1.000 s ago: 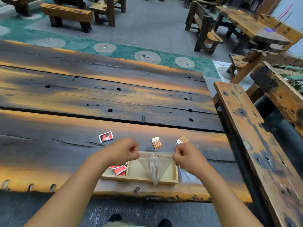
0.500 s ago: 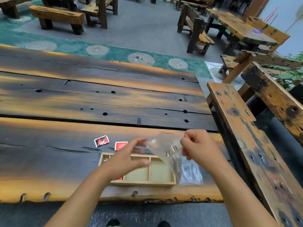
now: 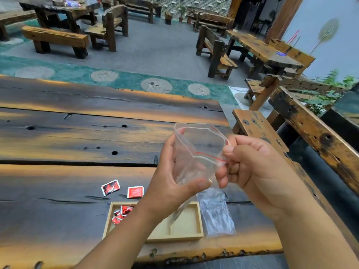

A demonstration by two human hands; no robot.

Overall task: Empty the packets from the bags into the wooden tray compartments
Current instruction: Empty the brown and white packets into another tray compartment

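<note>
Both hands hold a clear zip bag (image 3: 196, 152) above the wooden tray (image 3: 199, 220): left hand (image 3: 174, 179) cups it, right hand (image 3: 250, 169) pinches its rim; it looks empty.

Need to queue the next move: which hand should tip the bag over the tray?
Left, probably. The left hand grips the bag round its body, and its forearm crosses above the tray. The right hand only pinches the zip edge, off to the tray's right.
</note>
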